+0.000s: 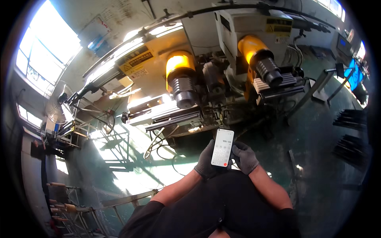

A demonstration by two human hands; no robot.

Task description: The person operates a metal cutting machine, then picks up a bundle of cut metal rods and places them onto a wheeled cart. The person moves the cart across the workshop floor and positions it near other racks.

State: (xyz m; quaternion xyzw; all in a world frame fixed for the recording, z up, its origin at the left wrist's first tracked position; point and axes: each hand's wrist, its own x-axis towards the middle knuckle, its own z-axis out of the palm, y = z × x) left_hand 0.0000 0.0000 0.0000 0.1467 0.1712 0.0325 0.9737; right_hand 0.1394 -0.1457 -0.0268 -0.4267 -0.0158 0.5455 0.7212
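Note:
A smartphone (pixel 222 148) with a bright calculator screen stands upright in front of my body, its face toward me. My left hand (pixel 205 162), in a dark grey knitted glove, wraps round the phone's left side and lower back. On the other side, my right hand (pixel 245 157) wears the same kind of glove and sits close to the phone's right edge. Its fingers are curled, and the fingertips are partly hidden by the phone, so whether they touch it is unclear.
Ahead stands a large machine with two yellow-and-black motor heads (pixel 183 79) and metal slide beds (pixel 174 115). Hoses (pixel 156 146) hang at its front left. Metal racks (pixel 95 214) stand at the lower left. Stacks of dark bars (pixel 349 148) are at the right.

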